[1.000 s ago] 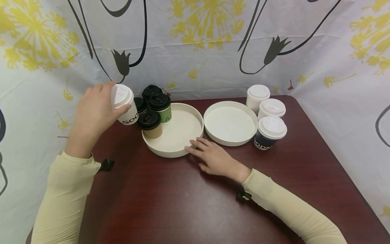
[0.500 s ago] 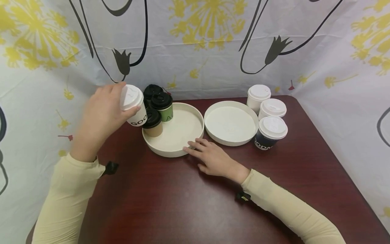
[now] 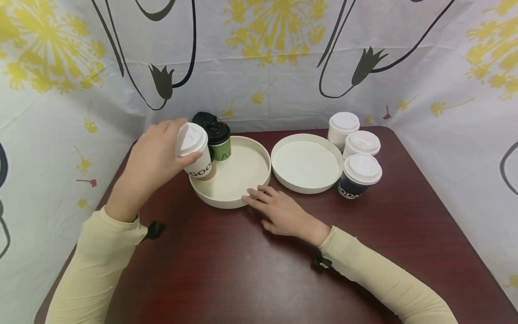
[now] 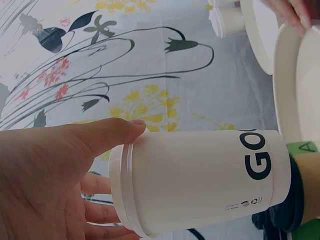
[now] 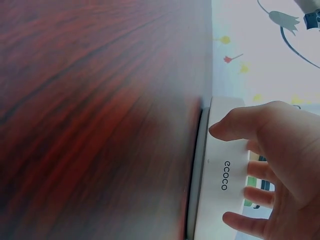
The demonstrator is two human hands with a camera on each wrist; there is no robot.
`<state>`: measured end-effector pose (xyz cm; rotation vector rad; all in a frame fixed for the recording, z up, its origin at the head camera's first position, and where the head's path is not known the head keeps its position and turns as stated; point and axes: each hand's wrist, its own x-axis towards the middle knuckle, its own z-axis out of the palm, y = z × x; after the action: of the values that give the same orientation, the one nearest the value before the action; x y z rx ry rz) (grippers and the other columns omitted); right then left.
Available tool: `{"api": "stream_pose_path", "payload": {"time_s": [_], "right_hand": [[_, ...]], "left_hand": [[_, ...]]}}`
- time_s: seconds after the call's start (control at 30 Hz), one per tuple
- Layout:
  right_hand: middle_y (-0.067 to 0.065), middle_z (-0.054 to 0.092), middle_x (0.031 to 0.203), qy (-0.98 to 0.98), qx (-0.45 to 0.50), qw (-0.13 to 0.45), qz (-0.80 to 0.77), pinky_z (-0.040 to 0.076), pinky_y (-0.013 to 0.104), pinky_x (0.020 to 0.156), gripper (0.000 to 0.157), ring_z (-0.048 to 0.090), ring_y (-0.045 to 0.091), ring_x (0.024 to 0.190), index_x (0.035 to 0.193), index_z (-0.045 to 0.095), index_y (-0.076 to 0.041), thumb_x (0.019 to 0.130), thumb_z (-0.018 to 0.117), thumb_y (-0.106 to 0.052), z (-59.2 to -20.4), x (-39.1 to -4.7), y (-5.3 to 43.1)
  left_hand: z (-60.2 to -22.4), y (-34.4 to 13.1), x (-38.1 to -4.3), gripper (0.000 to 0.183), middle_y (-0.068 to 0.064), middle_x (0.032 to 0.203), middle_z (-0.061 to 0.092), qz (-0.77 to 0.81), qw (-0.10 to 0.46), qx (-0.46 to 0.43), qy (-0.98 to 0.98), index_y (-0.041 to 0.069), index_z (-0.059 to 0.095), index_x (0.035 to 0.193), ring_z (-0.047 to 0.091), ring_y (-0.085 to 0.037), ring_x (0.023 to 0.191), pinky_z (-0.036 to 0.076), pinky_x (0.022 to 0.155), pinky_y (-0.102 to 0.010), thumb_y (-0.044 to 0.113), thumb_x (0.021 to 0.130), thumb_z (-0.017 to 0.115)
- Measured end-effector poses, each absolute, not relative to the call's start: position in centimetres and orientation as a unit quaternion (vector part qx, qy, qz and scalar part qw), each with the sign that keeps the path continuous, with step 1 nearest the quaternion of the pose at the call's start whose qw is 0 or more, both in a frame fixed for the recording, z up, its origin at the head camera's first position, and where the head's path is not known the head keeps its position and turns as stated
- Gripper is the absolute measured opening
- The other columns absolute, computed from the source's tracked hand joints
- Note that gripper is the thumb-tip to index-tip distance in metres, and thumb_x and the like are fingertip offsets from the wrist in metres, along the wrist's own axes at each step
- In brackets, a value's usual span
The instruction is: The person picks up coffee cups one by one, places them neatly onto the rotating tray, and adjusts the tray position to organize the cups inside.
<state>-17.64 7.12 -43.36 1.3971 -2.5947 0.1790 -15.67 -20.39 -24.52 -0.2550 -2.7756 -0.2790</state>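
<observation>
One white paper cup [image 3: 202,156], white lid up and slightly tilted, is in your left hand [image 3: 151,155]: thumb on one side at the lid end, fingers curled round the other. Holding it that high likely keeps its base free. It's over the left side of the cream left tray [image 3: 247,166], hiding most of the tan cup [image 4: 309,182]; can't tell if they touch. The black-lidded green cup [image 3: 221,150] sits in that tray, another black lid [image 3: 205,119] behind.

Your right hand [image 3: 283,213] is at the tray's near right rim: fingers spread and extended over it, thumb by the outer wall marked "ecoco", no firm grip visible; probably there to steady it.

The right tray [image 3: 306,163] sits beside it on the dark red surface [image 3: 243,270]. Three white-lidded cups [image 3: 360,175] cluster at its right edge, probably lined up for easy reach.
</observation>
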Motion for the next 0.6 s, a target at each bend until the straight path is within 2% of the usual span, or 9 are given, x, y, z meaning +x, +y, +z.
{"api": "stream_pose_path", "payload": {"time_s": [0.27,0.6], "right_hand": [[0.002,0.040,0.150,-0.878,0.467,0.091,0.052,0.042,0.044,0.104,0.078,0.036,0.026,0.137,0.147,0.033,-0.024,0.077,0.068,-0.026,-43.4,-17.5,7.1],[-0.001,0.036,0.152,-0.883,0.459,0.079,0.054,0.046,0.046,0.097,0.077,0.033,0.024,0.140,0.148,0.032,-0.024,0.079,0.067,-0.026,-43.3,-17.3,7.0]], "left_hand": [[-25.7,-19.3,-15.9,0.072,-0.019,0.129,0.055,-0.086,0.134,-0.102,-0.982,0.008,0.045,0.136,0.052,-0.040,0.111,0.046,0.084,-0.054,0.042,0.078,0.071],[-27.6,-18.5,-16.3,0.074,-0.018,0.129,0.055,-0.082,0.119,-0.118,-0.982,0.008,0.045,0.136,0.052,-0.038,0.113,0.047,0.085,-0.053,0.044,0.076,0.073]]}}
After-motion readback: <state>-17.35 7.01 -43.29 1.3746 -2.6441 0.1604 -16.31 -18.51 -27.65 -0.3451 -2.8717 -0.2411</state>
